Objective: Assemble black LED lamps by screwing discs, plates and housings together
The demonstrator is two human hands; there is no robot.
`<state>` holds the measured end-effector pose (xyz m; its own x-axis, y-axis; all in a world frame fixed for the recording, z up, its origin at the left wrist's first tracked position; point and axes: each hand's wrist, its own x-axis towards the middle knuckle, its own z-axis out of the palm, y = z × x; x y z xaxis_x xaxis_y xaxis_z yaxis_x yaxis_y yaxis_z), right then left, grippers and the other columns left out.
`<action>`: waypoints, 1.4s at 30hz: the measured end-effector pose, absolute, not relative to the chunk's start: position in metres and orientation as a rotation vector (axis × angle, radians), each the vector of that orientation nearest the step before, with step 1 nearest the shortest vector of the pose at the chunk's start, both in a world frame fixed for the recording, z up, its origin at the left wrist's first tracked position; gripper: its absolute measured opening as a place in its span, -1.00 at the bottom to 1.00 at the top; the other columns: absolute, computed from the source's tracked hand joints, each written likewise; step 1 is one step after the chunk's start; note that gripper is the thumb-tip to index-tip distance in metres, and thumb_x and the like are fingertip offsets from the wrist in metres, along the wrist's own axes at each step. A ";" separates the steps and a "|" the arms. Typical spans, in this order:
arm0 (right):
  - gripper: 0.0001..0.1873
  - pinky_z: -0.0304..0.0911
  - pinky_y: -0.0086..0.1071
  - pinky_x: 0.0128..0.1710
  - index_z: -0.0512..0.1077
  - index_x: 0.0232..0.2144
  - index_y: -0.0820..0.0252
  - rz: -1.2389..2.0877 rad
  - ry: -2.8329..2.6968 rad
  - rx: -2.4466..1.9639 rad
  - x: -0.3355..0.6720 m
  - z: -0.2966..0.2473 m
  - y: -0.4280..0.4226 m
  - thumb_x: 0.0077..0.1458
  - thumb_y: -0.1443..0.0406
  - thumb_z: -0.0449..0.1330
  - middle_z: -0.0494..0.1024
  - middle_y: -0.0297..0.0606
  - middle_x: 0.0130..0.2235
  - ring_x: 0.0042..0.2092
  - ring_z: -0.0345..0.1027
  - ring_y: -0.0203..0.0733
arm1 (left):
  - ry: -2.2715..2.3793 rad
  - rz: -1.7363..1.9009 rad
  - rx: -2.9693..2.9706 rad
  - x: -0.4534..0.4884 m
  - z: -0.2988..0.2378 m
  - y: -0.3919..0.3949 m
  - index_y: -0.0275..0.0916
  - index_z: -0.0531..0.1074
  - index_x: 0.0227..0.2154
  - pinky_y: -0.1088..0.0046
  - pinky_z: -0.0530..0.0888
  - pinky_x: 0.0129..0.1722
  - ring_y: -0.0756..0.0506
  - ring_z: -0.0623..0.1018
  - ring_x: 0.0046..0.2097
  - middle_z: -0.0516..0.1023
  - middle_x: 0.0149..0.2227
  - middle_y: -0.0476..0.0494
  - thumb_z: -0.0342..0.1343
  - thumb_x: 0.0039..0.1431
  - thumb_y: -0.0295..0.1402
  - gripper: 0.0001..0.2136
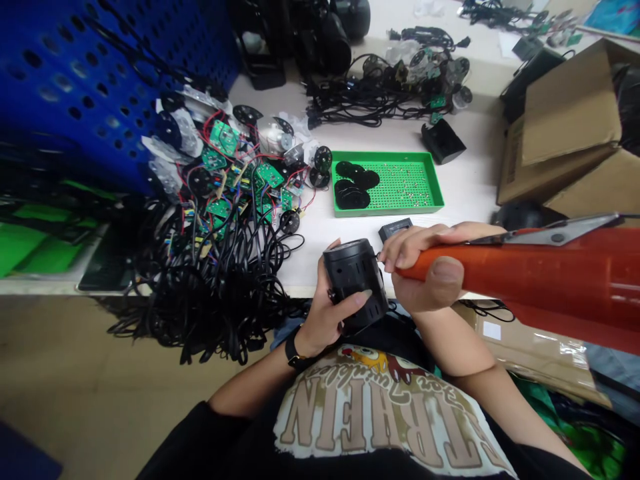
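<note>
My left hand is wrapped round a black cylindrical housing with slotted sides, held just above the table's front edge. My right hand grips the front of an orange electric screwdriver, whose tip meets the right side of the housing. The screwdriver's body runs off to the right with a metal lever along its top. A black watch sits on my left wrist.
A green tray holds black discs and small screws. Left of it lies a heap of green circuit boards and tangled black cables. A blue perforated crate stands far left, cardboard boxes at right.
</note>
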<state>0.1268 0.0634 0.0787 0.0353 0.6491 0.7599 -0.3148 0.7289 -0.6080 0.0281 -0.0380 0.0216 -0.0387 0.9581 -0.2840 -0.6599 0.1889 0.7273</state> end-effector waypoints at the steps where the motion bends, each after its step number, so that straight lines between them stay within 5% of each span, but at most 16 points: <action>1: -0.75 0.11 -0.35 -0.75 0.38 -0.39 -0.05 0.761 -1.330 -0.296 0.126 0.079 0.064 0.32 0.05 0.15 0.20 -0.51 -0.64 -0.71 0.04 -0.30 | 0.884 1.361 0.421 0.028 0.022 -0.038 0.09 0.16 0.37 0.29 0.62 0.01 -0.13 0.61 -0.01 0.56 0.09 -0.08 0.55 -0.06 -0.30 -0.04; 3: -0.88 0.10 -0.37 -0.75 0.46 -0.22 -0.14 0.745 -1.256 -0.298 0.125 0.081 0.064 0.31 0.06 0.19 0.22 -0.54 -0.64 -0.71 0.02 -0.31 | 0.889 1.335 0.388 0.027 0.023 -0.037 0.09 0.15 0.37 0.28 0.63 -0.02 -0.13 0.61 -0.03 0.56 0.07 -0.07 0.55 -0.08 -0.30 -0.02; 6: -0.78 0.14 -0.42 -0.76 0.49 -0.04 -0.12 0.738 -1.157 -0.312 0.126 0.087 0.064 0.28 0.09 0.24 0.24 -0.57 -0.62 -0.72 0.05 -0.35 | 0.868 1.302 0.337 0.025 0.023 -0.037 0.08 0.13 0.39 0.22 0.65 -0.06 -0.15 0.61 -0.06 0.56 0.03 -0.08 0.55 -0.10 -0.30 0.01; 13: -0.89 0.23 -0.46 -0.72 0.49 -0.20 -0.05 0.815 -1.053 -0.332 0.135 0.100 0.060 0.24 0.13 0.26 0.25 -0.57 -0.62 -0.71 0.16 -0.36 | 0.801 1.292 0.290 0.023 0.011 -0.040 0.04 0.12 0.42 0.18 0.66 -0.09 -0.22 0.64 -0.06 0.57 0.03 -0.15 0.51 -0.06 -0.31 -0.01; 28: -0.76 0.33 -0.43 -0.66 0.51 -0.09 -0.05 0.799 -1.112 -0.416 0.146 0.112 0.054 0.25 0.07 0.20 0.28 -0.58 -0.58 -0.70 0.16 -0.38 | 0.825 1.239 0.392 0.028 0.023 -0.039 0.11 0.09 0.40 0.12 0.62 -0.01 -0.25 0.61 0.03 0.54 0.11 -0.14 0.52 -0.03 -0.30 -0.02; 35: -0.76 0.32 -0.40 -0.68 0.45 -0.04 -0.10 0.887 -1.248 -0.278 0.138 0.113 0.041 0.27 0.06 0.19 0.33 -0.58 -0.60 -0.69 0.20 -0.32 | 0.910 1.220 0.478 0.034 0.030 -0.037 0.03 0.06 0.38 0.18 0.36 0.33 -0.19 0.47 0.24 0.46 0.20 -0.08 0.52 0.02 -0.26 -0.05; 42: -0.90 0.38 -0.47 -0.69 0.40 -0.17 -0.01 0.953 -1.284 -0.096 0.126 0.096 0.052 0.27 0.19 0.21 0.32 -0.62 -0.58 -0.71 0.21 -0.39 | 0.887 1.186 0.530 0.034 0.031 -0.036 -0.02 0.19 0.29 0.18 0.38 0.28 -0.23 0.44 0.25 0.47 0.15 -0.09 0.49 0.05 -0.24 -0.20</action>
